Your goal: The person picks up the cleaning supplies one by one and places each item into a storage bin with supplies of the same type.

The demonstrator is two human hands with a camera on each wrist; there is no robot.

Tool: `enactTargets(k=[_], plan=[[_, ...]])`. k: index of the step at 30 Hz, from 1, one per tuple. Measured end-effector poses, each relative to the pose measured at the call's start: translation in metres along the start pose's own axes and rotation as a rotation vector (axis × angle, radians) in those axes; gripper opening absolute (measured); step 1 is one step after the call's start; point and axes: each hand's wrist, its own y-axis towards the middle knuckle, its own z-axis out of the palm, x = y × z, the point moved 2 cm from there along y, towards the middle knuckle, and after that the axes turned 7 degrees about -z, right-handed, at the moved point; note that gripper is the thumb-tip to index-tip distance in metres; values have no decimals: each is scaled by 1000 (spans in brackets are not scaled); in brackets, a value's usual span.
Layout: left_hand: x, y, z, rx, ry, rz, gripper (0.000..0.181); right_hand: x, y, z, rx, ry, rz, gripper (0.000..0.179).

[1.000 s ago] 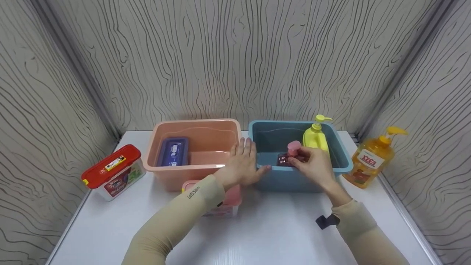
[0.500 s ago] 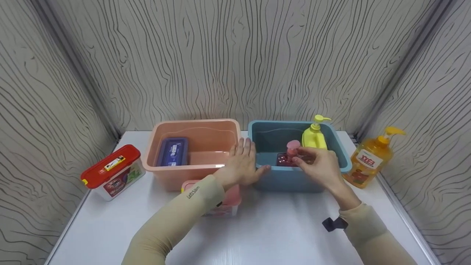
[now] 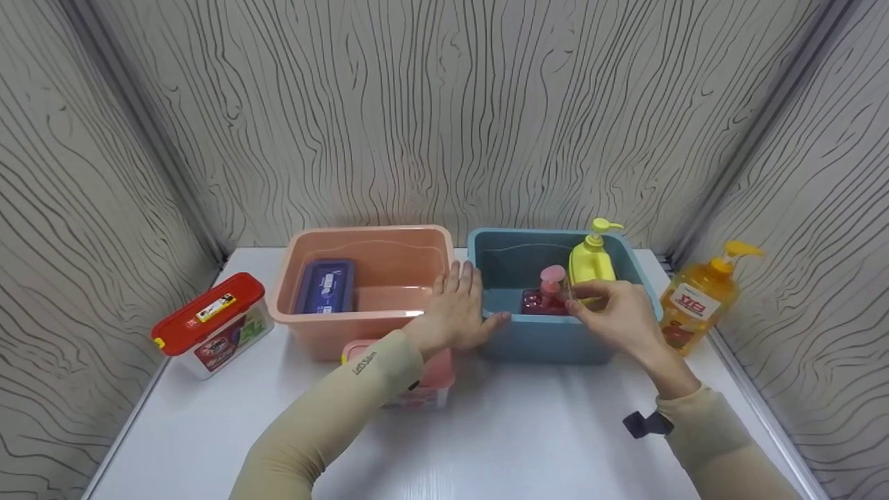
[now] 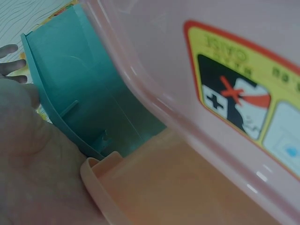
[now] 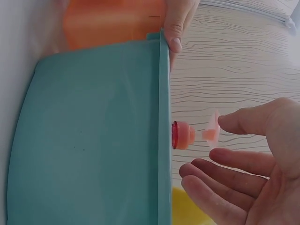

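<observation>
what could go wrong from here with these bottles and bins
The right hand, close beside the pink pump bottle, might tip it or bump the yellow bottle in the blue bin. The left sleeve, crossing above the pink-lidded tub, could nudge it when pulling back.

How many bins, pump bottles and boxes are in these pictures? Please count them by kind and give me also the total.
Bins: 2 (pink bin, blue bin)
Pump bottles: 3 (yellow bottle, red bottle, orange bottle)
Boxes: 3 (red-lidded box, dark blue box, pink-lidded box, partly hidden)
Total: 8
</observation>
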Motion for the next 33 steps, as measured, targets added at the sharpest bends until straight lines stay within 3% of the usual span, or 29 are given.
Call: enactTargets(k=[9, 21, 33], plan=[[0, 1, 0, 7, 18, -4, 107, -9, -5, -15, -11, -85, -26, 37], [0, 0, 1, 3, 2, -12, 107, -23, -13, -33, 21, -131, 13, 41], [0, 1, 2, -10, 9, -6, 107, -43, -22, -53, -21, -181, 57, 42]])
